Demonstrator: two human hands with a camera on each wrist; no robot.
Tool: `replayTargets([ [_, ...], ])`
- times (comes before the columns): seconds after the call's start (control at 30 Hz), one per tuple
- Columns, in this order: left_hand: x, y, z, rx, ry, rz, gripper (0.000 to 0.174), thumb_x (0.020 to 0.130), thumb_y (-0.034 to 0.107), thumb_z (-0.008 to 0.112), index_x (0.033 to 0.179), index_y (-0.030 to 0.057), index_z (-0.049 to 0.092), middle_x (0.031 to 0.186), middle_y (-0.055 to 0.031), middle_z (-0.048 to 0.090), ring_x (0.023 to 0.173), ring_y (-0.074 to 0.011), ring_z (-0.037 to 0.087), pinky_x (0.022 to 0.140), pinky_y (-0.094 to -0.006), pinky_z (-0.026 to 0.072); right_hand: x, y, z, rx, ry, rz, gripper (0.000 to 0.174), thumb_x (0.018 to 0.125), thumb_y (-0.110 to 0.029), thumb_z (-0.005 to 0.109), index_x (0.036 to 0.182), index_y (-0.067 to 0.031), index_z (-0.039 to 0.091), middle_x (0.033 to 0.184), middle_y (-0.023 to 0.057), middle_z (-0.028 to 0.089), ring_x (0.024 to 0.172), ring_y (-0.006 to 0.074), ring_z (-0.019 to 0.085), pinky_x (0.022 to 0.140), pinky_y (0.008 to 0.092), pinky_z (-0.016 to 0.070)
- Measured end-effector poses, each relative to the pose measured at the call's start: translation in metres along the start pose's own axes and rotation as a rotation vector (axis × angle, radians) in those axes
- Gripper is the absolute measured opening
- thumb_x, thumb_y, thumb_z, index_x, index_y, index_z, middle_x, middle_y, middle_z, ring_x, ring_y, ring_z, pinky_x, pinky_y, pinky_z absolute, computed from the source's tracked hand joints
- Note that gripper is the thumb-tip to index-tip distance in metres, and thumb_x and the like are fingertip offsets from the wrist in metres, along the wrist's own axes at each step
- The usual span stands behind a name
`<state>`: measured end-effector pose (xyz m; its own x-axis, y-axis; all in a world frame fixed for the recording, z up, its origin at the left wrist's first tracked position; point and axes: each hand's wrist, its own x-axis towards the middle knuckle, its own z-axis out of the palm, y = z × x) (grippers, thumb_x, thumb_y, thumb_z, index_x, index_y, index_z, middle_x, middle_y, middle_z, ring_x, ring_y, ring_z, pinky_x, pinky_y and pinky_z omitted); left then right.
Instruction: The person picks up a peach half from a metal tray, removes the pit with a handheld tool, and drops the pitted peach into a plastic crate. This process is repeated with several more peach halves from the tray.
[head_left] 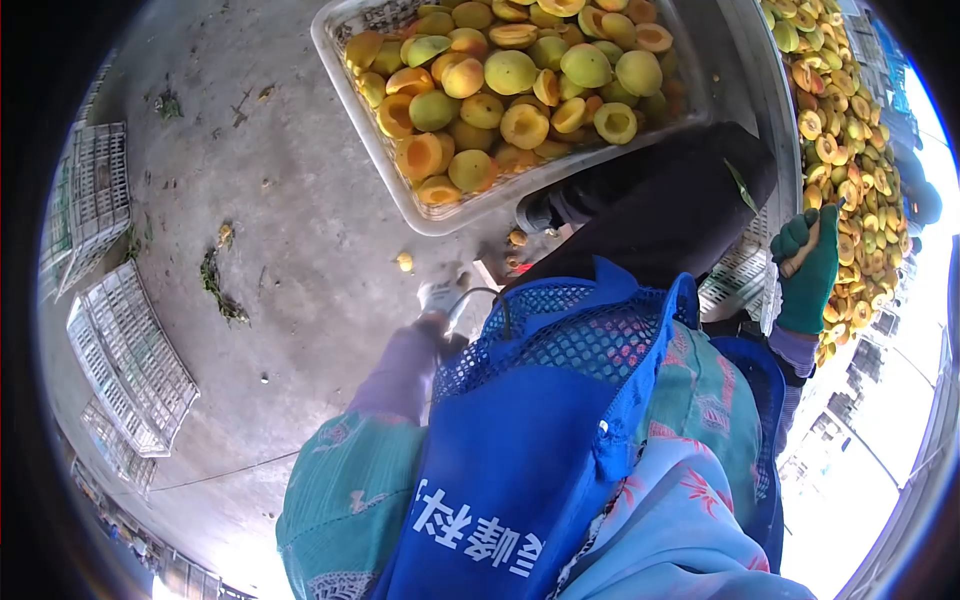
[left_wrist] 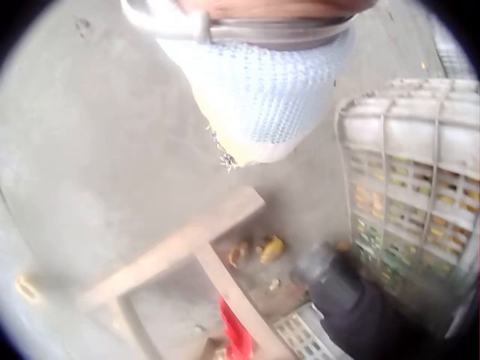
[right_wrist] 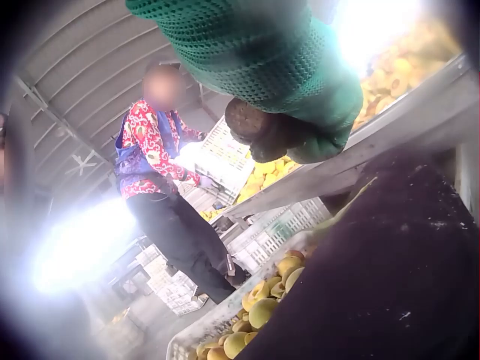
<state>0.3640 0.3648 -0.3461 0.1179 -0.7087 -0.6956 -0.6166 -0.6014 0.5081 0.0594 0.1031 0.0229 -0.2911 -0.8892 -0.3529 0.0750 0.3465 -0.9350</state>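
Observation:
In the head view my right hand, in a green knit glove, grips a short wooden-handled tool beside a long heap of halved yellow peaches. The right wrist view shows the handle's round wooden end sticking out of the curled fingers; its other end is mostly hidden. My left hand, in a white knit glove, hangs low by my knee over the concrete floor. In the left wrist view the back of that glove shows, its fingers mostly hidden, with nothing visible held.
A white crate full of peach halves stands before my legs. Below the left hand is a wooden frame with a red scrap. Stacked crates stand at left. Another person holds a tilted crate at the table.

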Motion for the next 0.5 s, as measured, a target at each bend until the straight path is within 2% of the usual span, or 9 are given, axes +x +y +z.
replayTargets([
  [0.03,0.013,0.019,-0.003,0.004,0.033,0.139,0.038,0.087,0.041,0.056,0.111,0.0131,0.065,0.114,-0.0154,0.063,0.105,-0.0353,0.059,0.088,-0.0458,0.0465,-0.003,-0.001,0.004,-0.017,0.003,-0.004,0.03,0.1,-0.039,0.048,0.088,-0.012,0.047,0.062,-0.0052,0.029,0.05,0.0068,0.029,0.045,0.0237,0.0255],
  [0.1,0.035,0.056,-0.009,-0.045,-0.051,0.183,0.037,0.087,0.041,0.055,0.109,0.012,0.065,0.114,-0.0161,0.063,0.106,-0.0353,0.059,0.087,-0.0456,0.0466,-0.009,-0.006,0.007,-0.045,0.027,-0.024,0.03,0.1,-0.04,0.049,0.088,-0.0122,0.049,0.062,-0.0054,0.029,0.05,0.0065,0.029,0.044,0.0235,0.0253],
  [0.13,0.038,0.076,-0.022,-0.077,-0.138,0.165,0.037,0.086,0.04,0.056,0.108,0.0117,0.066,0.112,-0.0164,0.064,0.105,-0.0354,0.06,0.087,-0.0455,0.0469,-0.011,-0.006,0.007,-0.039,0.092,-0.046,0.031,0.099,-0.041,0.05,0.087,-0.0127,0.051,0.062,-0.0055,0.031,0.049,0.0067,0.03,0.044,0.0236,0.026],
  [0.17,0.045,0.095,-0.032,-0.099,-0.229,0.157,0.037,0.086,0.039,0.056,0.107,0.0114,0.066,0.111,-0.0166,0.064,0.105,-0.0356,0.06,0.086,-0.0454,0.0471,-0.011,-0.008,-0.006,-0.082,0.054,-0.063,0.031,0.098,-0.042,0.051,0.088,-0.013,0.051,0.062,-0.0051,0.035,0.048,0.007,0.032,0.044,0.0234,0.0273],
  [0.2,0.054,0.107,-0.03,0.026,-0.251,0.12,0.044,0.085,0.045,0.055,0.104,0.0067,0.068,0.096,-0.0168,0.068,0.087,-0.0317,0.066,0.077,-0.0439,0.05,-0.006,-0.008,-0.019,-0.062,0.078,-0.083,0.031,0.098,-0.042,0.051,0.088,-0.0128,0.05,0.063,-0.0044,0.036,0.048,0.0075,0.034,0.044,0.0236,0.0282],
  [0.3,0.079,0.087,0.009,0.027,-0.242,0.102,0.053,0.082,0.053,0.057,0.101,0.0052,0.069,0.1,-0.0155,0.069,0.087,-0.0336,0.066,0.077,-0.0433,0.0497,0.003,-0.008,-0.061,0.043,0.078,-0.082,0.033,0.099,-0.044,0.05,0.09,-0.0121,0.05,0.063,-0.0025,0.039,0.048,0.0094,0.037,0.044,0.0247,0.0313],
  [0.33,0.081,0.083,0.014,0.046,-0.263,0.089,0.055,0.083,0.055,0.057,0.102,0.0047,0.069,0.102,-0.0149,0.069,0.088,-0.0345,0.066,0.077,-0.0436,0.0497,0.004,-0.007,-0.07,0.047,0.154,-0.085,0.035,0.099,-0.045,0.049,0.091,-0.0117,0.049,0.062,-0.0019,0.039,0.046,0.0106,0.036,0.043,0.0262,0.0324],
  [0.43,0.064,0.082,0.022,0.13,-0.3,0.047,0.055,0.083,0.055,0.057,0.102,0.005,0.069,0.1,-0.0155,0.068,0.087,-0.0347,0.066,0.077,-0.0438,0.0497,0.005,0.003,-0.108,-0.158,0.309,-0.145,0.036,0.099,-0.044,0.048,0.09,-0.0095,0.053,0.061,0.0013,0.048,0.044,0.013,0.046,0.04,0.0269,0.0375],
  [0.5,0.053,0.084,0.021,0.195,-0.312,0.018,0.054,0.083,0.055,0.057,0.102,0.0051,0.068,0.099,-0.0159,0.068,0.087,-0.0348,0.066,0.077,-0.0439,0.0497,0.004,0.011,-0.128,-0.111,0.31,-0.114,0.038,0.098,-0.044,0.048,0.09,-0.0073,0.055,0.062,0.0031,0.051,0.046,0.0137,0.05,0.04,0.0263,0.0393],
])
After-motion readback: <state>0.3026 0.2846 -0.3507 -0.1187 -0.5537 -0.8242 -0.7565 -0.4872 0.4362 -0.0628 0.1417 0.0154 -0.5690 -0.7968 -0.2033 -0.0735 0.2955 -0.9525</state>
